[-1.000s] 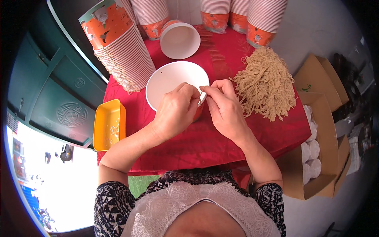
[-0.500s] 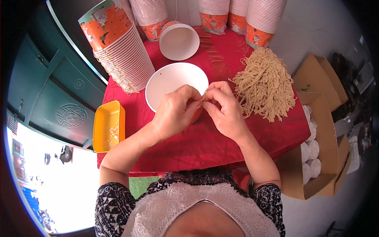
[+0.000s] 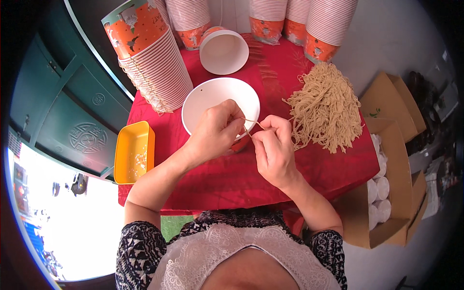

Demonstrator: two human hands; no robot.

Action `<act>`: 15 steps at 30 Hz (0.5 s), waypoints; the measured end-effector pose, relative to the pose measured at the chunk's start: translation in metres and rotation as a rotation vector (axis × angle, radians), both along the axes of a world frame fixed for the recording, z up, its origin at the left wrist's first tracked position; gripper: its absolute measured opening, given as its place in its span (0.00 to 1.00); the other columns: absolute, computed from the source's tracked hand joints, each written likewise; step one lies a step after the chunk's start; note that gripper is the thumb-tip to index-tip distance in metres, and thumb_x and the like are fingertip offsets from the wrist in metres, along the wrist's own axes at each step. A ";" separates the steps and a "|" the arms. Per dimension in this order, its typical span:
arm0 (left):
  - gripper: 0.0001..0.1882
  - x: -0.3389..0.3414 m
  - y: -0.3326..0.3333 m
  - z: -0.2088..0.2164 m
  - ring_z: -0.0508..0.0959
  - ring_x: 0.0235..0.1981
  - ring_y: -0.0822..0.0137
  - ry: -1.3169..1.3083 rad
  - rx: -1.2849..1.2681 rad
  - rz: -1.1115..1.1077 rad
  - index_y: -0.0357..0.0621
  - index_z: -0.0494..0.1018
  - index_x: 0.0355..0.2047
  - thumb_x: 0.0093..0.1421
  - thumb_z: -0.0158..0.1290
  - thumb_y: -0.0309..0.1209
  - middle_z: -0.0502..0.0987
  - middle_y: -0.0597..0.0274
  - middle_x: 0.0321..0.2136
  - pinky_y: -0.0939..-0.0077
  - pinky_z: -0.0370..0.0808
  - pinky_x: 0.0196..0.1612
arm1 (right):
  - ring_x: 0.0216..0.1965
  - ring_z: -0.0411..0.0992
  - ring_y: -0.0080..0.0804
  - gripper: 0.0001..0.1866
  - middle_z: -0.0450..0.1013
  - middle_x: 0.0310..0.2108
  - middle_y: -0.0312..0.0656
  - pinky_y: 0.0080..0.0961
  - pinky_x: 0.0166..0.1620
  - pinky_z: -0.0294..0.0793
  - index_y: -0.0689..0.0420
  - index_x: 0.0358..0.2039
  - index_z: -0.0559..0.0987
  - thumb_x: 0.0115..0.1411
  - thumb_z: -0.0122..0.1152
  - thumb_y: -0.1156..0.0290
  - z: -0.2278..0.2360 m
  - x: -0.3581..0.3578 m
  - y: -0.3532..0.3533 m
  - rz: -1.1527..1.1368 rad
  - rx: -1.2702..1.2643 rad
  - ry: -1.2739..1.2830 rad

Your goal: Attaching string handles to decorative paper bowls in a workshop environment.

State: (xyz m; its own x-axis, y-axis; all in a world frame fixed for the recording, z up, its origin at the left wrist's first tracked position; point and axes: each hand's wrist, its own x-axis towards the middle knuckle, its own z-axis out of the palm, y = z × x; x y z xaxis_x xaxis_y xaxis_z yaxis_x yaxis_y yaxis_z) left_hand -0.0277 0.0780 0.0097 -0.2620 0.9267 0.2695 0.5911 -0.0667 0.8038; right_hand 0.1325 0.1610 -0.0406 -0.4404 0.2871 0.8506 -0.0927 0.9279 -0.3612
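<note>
A paper bucket (image 3: 203, 99) with a white inside stands in front of me, its front rim partly behind my hands. My left hand (image 3: 217, 128) is closed over that rim, thumb and fingers pinching a thin beige string (image 3: 250, 121). Just right of the bucket, my right hand (image 3: 275, 152) pinches the same string, which runs in a small loop between the two hands. Whether it passes through the bucket's wall I cannot tell. To the right lies a big heap of beige strings (image 3: 326, 108).
At the left leans a tall stack of paper buckets (image 3: 164, 72) with strings down its side, by a yellow tray (image 3: 151, 150) holding small bits. Another bucket (image 3: 224, 53) lies tipped behind; more stacks (image 3: 328, 29) line the back. Cardboard boxes (image 3: 401, 179) flank the red-covered table (image 3: 217, 188).
My hands have drawn apart, the right one moving right and down. The string between them now shows. The whole view has shifted slightly.
</note>
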 end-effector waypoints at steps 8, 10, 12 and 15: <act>0.02 0.001 0.004 -0.007 0.77 0.23 0.73 0.052 0.029 0.102 0.34 0.72 0.30 0.60 0.53 0.21 0.78 0.60 0.23 0.76 0.74 0.26 | 0.38 0.72 0.39 0.07 0.64 0.45 0.51 0.31 0.37 0.78 0.68 0.31 0.73 0.52 0.60 0.89 -0.016 0.000 0.007 0.093 0.116 -0.030; 0.03 0.000 0.004 -0.006 0.78 0.24 0.72 0.114 0.053 0.119 0.33 0.73 0.30 0.59 0.53 0.21 0.78 0.60 0.23 0.75 0.74 0.27 | 0.36 0.72 0.38 0.07 0.65 0.43 0.50 0.30 0.36 0.78 0.67 0.31 0.73 0.52 0.61 0.88 -0.016 0.000 0.007 0.080 0.100 -0.029; 0.03 0.001 0.003 -0.002 0.79 0.26 0.69 0.133 0.023 0.171 0.33 0.74 0.30 0.57 0.55 0.21 0.79 0.58 0.23 0.73 0.75 0.28 | 0.34 0.73 0.38 0.08 0.67 0.42 0.49 0.29 0.34 0.78 0.66 0.32 0.74 0.52 0.62 0.88 -0.016 0.000 0.007 0.063 0.084 -0.028; 0.03 -0.001 0.004 -0.006 0.80 0.27 0.66 0.193 0.122 0.140 0.34 0.75 0.31 0.56 0.56 0.21 0.79 0.56 0.24 0.72 0.75 0.30 | 0.30 0.74 0.37 0.09 0.70 0.38 0.46 0.29 0.30 0.77 0.64 0.33 0.74 0.53 0.63 0.87 -0.016 -0.001 0.007 0.029 0.023 0.032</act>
